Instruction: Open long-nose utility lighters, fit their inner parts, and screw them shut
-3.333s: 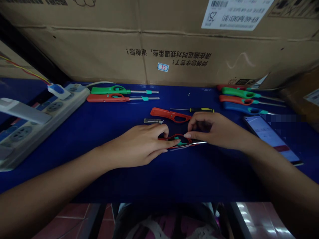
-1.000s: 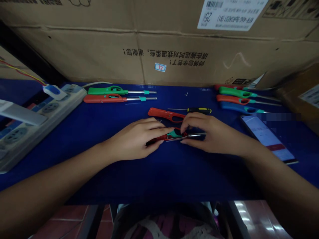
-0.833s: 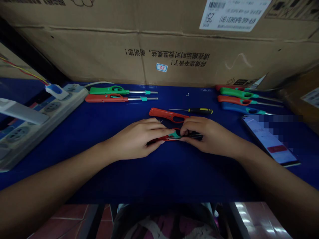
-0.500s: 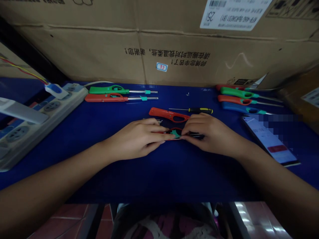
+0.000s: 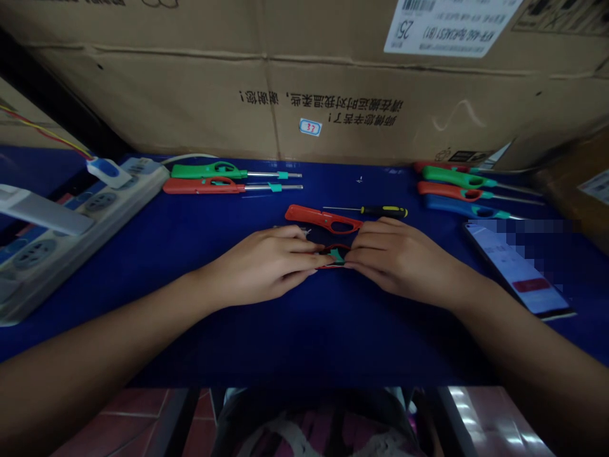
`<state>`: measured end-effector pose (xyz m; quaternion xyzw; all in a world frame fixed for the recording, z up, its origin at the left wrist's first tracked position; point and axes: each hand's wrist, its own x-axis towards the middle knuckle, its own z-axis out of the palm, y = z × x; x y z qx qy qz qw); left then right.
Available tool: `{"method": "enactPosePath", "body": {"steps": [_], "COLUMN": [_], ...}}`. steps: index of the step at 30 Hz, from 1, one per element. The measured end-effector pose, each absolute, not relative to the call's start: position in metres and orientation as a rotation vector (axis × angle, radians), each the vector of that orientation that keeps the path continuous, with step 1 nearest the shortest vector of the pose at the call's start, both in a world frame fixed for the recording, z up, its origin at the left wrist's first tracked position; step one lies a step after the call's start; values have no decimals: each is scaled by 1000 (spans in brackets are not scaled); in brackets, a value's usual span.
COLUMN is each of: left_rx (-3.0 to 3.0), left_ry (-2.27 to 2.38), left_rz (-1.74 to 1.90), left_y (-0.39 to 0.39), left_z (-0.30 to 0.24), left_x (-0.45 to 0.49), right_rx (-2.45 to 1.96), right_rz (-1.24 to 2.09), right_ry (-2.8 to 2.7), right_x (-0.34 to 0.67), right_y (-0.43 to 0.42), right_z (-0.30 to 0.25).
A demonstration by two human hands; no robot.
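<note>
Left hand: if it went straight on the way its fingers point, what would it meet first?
Likely the green plastic piece, with the right hand just beyond it; exact depth is unclear.

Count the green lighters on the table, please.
2: a green lighter at the back left, beyond a red lighter; another green lighter at the back right, beyond the phone.

Red lighter [image 5: 337,255] mostly hidden by 2 hands [image 5: 278,263] [image 5: 394,254], carton [image 5: 190,89] cut off above

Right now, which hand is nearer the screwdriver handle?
Right: the right hand is just on the near side of the screwdriver handle; the left hand is farther off, to the left.
</note>
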<state>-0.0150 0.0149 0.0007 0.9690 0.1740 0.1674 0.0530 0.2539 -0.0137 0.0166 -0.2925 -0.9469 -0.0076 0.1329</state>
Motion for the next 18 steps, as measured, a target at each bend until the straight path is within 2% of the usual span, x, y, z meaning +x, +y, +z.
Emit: {"method": "enactPosePath", "body": {"steps": [5,18], "left_rx": [2923,3047], "left_ry": [542,490], "left_rz": [486,415], "left_y": [15,15], "left_z": [1,2], "left_x": [-14,-17], "right_rx": [-832,-912], "right_rz": [-98,220], "right_ry": [-2782,-2687], "right_x": [254,255], "right_y": [-14,-12], "right_z": [17,17]}}
